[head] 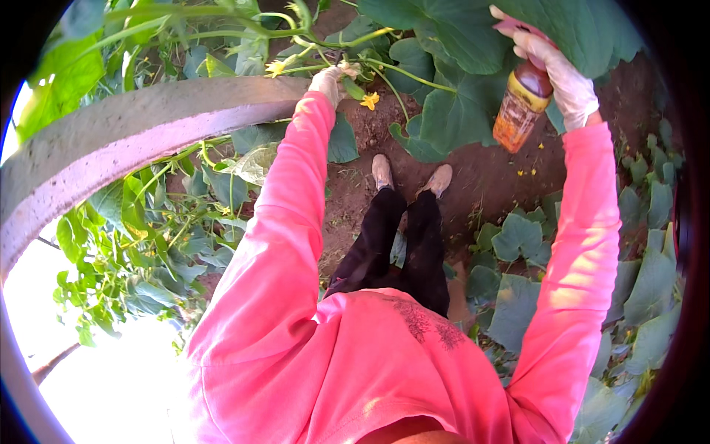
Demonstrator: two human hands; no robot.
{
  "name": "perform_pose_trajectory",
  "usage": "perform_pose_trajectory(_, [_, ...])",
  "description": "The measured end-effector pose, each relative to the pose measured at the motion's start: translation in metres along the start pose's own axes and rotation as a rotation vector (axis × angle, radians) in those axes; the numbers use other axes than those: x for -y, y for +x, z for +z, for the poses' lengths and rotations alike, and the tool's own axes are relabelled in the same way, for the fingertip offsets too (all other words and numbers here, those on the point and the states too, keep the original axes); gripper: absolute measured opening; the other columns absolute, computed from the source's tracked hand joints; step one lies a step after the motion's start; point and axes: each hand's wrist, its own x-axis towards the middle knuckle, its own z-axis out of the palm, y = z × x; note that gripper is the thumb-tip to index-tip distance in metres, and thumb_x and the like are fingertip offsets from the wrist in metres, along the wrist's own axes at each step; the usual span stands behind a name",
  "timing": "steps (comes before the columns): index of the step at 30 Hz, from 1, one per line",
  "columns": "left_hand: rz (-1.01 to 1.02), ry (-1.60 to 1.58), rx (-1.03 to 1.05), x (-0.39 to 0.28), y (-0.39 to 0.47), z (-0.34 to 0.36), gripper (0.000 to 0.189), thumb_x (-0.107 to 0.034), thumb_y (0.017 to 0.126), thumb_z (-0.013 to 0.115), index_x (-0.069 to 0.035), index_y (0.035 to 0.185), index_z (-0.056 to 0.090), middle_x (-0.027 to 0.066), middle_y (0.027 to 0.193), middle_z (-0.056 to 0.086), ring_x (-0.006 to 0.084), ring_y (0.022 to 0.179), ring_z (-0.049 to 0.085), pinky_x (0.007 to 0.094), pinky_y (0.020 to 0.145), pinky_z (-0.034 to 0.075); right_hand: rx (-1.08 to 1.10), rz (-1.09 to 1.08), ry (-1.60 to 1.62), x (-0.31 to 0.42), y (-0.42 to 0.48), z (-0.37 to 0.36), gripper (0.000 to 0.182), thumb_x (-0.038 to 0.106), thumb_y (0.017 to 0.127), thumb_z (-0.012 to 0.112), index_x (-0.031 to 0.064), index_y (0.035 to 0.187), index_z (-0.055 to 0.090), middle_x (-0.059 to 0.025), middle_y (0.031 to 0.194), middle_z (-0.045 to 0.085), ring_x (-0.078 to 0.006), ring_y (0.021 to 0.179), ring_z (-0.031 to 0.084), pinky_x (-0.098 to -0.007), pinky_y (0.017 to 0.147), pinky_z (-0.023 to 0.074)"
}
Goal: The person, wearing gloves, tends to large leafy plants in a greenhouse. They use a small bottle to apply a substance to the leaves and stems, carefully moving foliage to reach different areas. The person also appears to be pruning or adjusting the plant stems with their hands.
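Observation:
My left hand (327, 85), in a pale thin glove, is raised at a cucumber vine (302, 34), fingers closed around part of its flowering growth. A small green cucumber (351, 87) with a yellow flower (369, 100) at its tip hangs just right of those fingers. Another yellow blossom (275, 67) shows to their left. My right hand (568, 83), gloved too, grips the neck of a plastic bottle (518, 114). Its label is orange and yellow and bears writing. A pink top (524, 28), seemingly a spray head, is partly covered by the fingers.
A curved concrete beam (166, 114) runs from the left edge to beside my left hand. Broad cucumber leaves (460, 33) overhang the top, and low leafy plants (516, 238) grow at right. My shoes (383, 172) stand on bare soil (355, 222).

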Motion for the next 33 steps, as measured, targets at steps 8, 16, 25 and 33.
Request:
perform_pose_trajectory(8, [0.089, 0.273, -0.023, -0.014, -0.036, -0.002, 0.043, -0.028, 0.085, 0.063, -0.012, 0.124, 0.055, 0.0110, 0.129, 0.054, 0.0298, 0.123, 0.046, 0.0479, 0.103, 0.031, -0.038, 0.163, -0.009, -0.010, 0.012, -0.015, 0.042, 0.030, 0.088, 0.054, 0.0101, 0.126, 0.055, -0.0012, 0.133, 0.052, -0.0131, 0.123, 0.043, -0.0295, 0.102, 0.0295])
perform_pose_trajectory(16, [0.412, 0.209, -0.058, -0.060, -0.126, 0.016, 0.014, -0.013, 0.091, 0.055, -0.008, 0.102, 0.062, 0.0020, 0.097, 0.069, 0.0073, 0.079, 0.060, 0.0249, 0.073, 0.047, -0.016, 0.160, 0.019, 0.000, 0.003, -0.012, 0.037, 0.025, 0.089, 0.056, 0.0081, 0.122, 0.057, -0.0006, 0.129, 0.055, -0.0111, 0.118, 0.048, -0.0273, 0.099, 0.0345])
perform_pose_trajectory(25, [0.478, -0.041, -0.196, -0.096, -0.163, -0.001, 0.026, -0.011, 0.089, 0.057, -0.003, 0.114, 0.058, 0.0096, 0.107, 0.066, 0.0171, 0.084, 0.066, 0.0266, 0.072, 0.053, -0.097, 0.139, 0.080, 0.000, -0.009, 0.001, 0.028, 0.012, 0.087, 0.059, 0.0072, 0.114, 0.064, -0.0026, 0.115, 0.063, -0.0096, 0.097, 0.057, -0.0232, 0.084, 0.0452])
perform_pose_trajectory(33, [0.395, -0.297, 0.009, -0.120, -0.172, 0.036, 0.035, -0.016, 0.090, 0.059, -0.003, 0.121, 0.051, 0.0113, 0.116, 0.061, 0.0194, 0.101, 0.060, 0.0300, 0.083, 0.050, -0.031, 0.126, 0.074, 0.012, -0.045, 0.016, 0.030, 0.009, 0.085, 0.058, 0.0059, 0.114, 0.064, 0.0008, 0.108, 0.062, -0.0068, 0.090, 0.052, -0.0215, 0.080, 0.0427])
